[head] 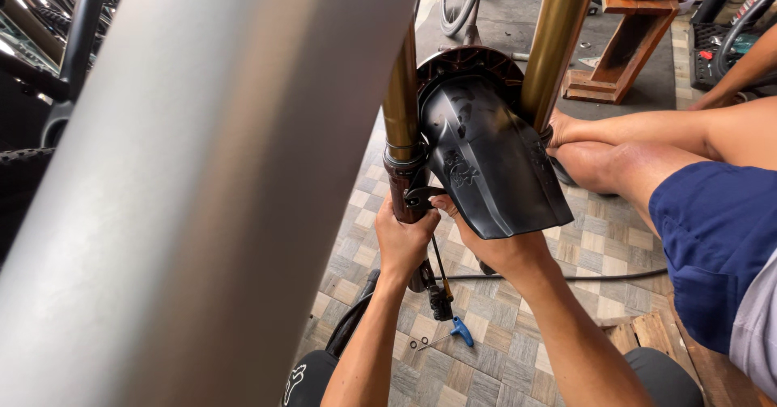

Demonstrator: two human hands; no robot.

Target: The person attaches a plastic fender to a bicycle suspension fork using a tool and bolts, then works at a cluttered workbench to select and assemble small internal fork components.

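While a big blurry grey metal frame tube [202, 172] fills the left of your view, your left hand [402, 241] is clenched around the dark lower leg of the gold bike fork [402, 116]. Your right hand [494, 249] sits just under the glossy black plastic mudguard [490, 156] between the fork legs, though you can't tell what its fingers are doing. Another person's hand [562, 128] touches the right gold leg [558, 35], and a blue-handled hex key [457, 332] lies on the tiled floor [599, 241] below.
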